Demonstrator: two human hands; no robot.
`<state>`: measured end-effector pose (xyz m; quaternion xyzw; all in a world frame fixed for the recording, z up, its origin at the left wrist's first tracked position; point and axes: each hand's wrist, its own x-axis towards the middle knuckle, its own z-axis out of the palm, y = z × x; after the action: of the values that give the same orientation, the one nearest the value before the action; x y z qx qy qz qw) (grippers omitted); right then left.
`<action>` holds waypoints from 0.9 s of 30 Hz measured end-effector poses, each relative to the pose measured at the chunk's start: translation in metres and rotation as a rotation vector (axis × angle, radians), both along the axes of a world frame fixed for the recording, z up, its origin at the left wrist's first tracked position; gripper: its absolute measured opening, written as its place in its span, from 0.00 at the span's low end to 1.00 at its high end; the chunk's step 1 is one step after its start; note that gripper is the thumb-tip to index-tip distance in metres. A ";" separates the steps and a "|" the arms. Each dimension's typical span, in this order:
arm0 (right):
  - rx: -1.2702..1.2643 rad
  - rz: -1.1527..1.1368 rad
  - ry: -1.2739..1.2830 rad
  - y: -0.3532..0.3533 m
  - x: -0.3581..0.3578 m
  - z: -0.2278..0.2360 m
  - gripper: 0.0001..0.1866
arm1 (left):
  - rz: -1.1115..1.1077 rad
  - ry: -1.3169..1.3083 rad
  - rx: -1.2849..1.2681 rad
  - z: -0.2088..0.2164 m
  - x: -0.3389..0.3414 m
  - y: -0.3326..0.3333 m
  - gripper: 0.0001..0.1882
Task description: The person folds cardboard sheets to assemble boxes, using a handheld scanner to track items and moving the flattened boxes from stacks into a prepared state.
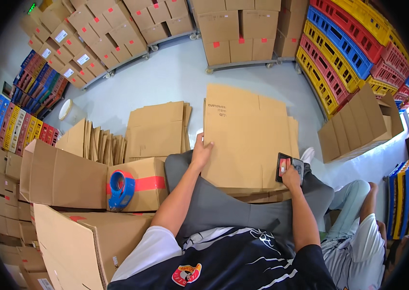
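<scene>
A stack of flattened cardboard boxes (248, 140) lies across my lap, with dark stamped lettering near the top sheet's upper left. My left hand (201, 152) grips the left edge of the top flattened cardboard box, its thumb lying over the face. At the stack's right edge lies an open black case with a red inside, which looks like an ink pad (282, 162). Over this pad is my right hand (291, 177), its fingers drawn together; whatever they pinch is too small and covered to make out.
To my left a blue tape dispenser (121, 190) stands on a red-taped carton (149, 176), beside open boxes (69, 169). More flattened cartons (156, 130) lean ahead. Another person (359, 232) sits close on my right. Stacked cartons (219, 29) and coloured crates (339, 48) line the far side.
</scene>
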<state>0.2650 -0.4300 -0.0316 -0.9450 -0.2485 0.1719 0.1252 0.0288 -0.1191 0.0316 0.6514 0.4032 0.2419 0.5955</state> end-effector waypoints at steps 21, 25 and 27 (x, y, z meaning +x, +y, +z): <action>-0.061 0.075 0.014 -0.013 0.004 -0.025 0.19 | 0.116 0.066 0.127 0.102 -0.010 0.073 0.30; -0.086 0.058 -0.078 -0.013 -0.003 -0.037 0.23 | 0.440 -0.299 0.165 0.150 -0.051 0.105 0.27; -0.062 0.080 -0.082 -0.004 -0.007 -0.029 0.25 | 0.528 -0.354 0.244 0.147 -0.070 0.134 0.26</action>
<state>0.2577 -0.4336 -0.0603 -0.9440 -0.2854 0.1455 0.0787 -0.0414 0.0150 0.1781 0.5387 0.4164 0.5436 0.4908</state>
